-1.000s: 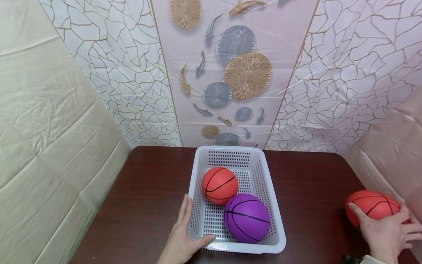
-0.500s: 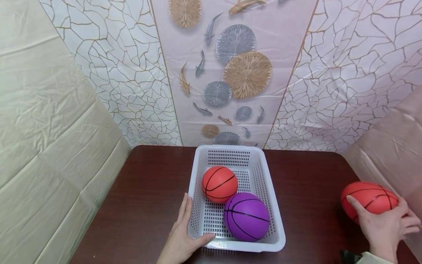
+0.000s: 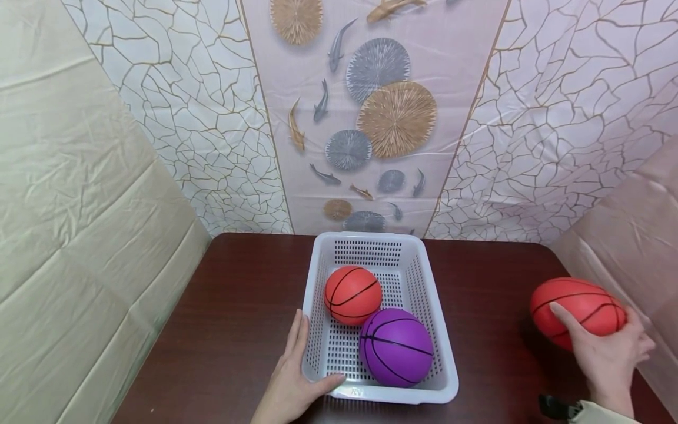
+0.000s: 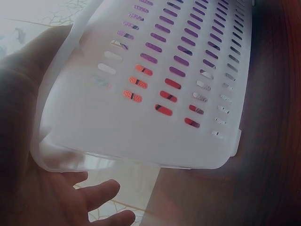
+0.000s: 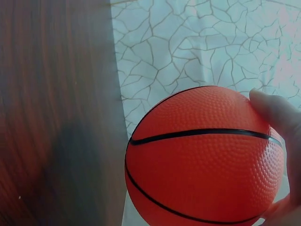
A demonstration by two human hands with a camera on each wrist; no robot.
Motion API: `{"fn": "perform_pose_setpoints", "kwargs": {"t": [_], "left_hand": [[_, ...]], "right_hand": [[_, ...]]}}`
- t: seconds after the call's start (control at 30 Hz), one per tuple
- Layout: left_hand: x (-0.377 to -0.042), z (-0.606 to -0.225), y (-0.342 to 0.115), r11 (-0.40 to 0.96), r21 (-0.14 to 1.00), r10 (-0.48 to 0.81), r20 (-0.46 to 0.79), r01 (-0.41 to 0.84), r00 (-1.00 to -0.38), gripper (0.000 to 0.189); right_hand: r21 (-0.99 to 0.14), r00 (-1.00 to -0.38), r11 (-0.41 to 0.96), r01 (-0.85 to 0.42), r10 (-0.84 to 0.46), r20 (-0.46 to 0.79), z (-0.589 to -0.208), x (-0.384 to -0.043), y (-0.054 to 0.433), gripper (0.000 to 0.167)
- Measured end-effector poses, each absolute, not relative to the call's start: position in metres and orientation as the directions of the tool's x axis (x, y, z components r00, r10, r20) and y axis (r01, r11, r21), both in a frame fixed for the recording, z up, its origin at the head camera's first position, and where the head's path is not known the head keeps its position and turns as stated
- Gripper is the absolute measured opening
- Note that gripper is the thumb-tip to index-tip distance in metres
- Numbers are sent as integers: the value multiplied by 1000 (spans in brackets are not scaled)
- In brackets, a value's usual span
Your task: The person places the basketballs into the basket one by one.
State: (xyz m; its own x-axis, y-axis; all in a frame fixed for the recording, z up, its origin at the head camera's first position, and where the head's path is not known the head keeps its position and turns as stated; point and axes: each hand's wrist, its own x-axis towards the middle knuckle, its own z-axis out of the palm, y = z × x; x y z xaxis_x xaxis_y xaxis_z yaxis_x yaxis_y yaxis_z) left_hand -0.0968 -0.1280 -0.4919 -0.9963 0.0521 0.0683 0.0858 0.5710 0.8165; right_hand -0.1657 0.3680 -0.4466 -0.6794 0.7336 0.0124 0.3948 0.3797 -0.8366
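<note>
A small red basketball (image 3: 577,312) is in my right hand (image 3: 609,359), thumb on its near side and fingers around its right end. In the right wrist view the ball (image 5: 202,160) is above the dark table, which bears a shadow. My left hand (image 3: 291,374) rests at the near left corner of a white perforated plastic basket (image 3: 447,377). Its fingers lie straight along the outer left side, the thumb across the front rim; the left wrist view shows fingers (image 4: 99,193) loosely extended past the rim. Inside the basket sit another red basketball (image 3: 353,295) and a larger purple basketball (image 3: 396,347).
The basket stands mid-table on a dark brown wooden table (image 3: 228,318). Pale draped cloth (image 3: 95,235) walls the left side, with similar cloth (image 3: 641,235) at the right. Behind the table hangs a patterned backdrop (image 3: 349,150).
My right hand has lifted the red basketball up from the table's right side and carried it leftward. The left hand, the basket and both balls in it have kept their places.
</note>
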Motion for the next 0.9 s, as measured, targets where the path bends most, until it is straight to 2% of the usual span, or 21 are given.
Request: {"fn": "perform_pose_setpoints", "kwargs": {"t": [0.43, 0.6, 0.9], "left_hand": [[-96, -491, -127, 566, 820, 52, 66, 84, -996, 119], [-96, -490, -128, 564, 821, 54, 76, 94, -996, 120], [-95, -491, -128, 564, 822, 44, 75, 86, -996, 119]], "right_hand": [[-862, -692, 296, 411, 717, -84, -433, -174, 358, 112], [-884, -689, 268, 382, 721, -79, -430, -177, 351, 108], [-911, -750, 277, 305, 659, -51, -423, -184, 333, 95]]}}
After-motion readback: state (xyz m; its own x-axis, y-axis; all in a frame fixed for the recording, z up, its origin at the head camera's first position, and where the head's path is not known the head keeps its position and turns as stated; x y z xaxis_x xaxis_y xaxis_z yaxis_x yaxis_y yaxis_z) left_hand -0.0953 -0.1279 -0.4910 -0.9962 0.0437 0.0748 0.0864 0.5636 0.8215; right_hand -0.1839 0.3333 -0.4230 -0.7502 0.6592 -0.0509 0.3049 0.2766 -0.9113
